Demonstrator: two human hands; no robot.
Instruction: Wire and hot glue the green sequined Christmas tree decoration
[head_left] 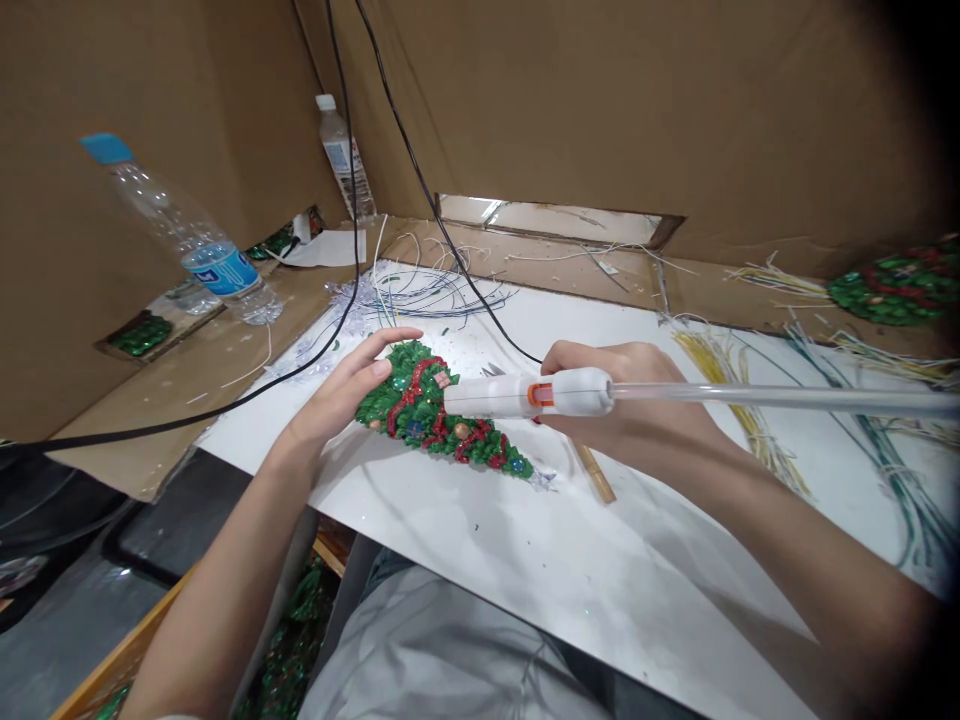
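Observation:
A small green Christmas tree ornament with red ribbon and coloured beads lies on its side on the white work board. My left hand grips its wide base end, fingers curled over it. My right hand is wrapped round a white hot glue gun whose nozzle points left at the tree's upper part. A clear glue stick juts out of the gun's back to the right. The gun's black cable runs up and away to the back.
Cardboard walls enclose the bench. Two plastic water bottles stand at the left. Loose yellow and green wire strands lie at the right, silver strands at the back. Finished green ornaments sit far right. A wooden stick lies under my right wrist.

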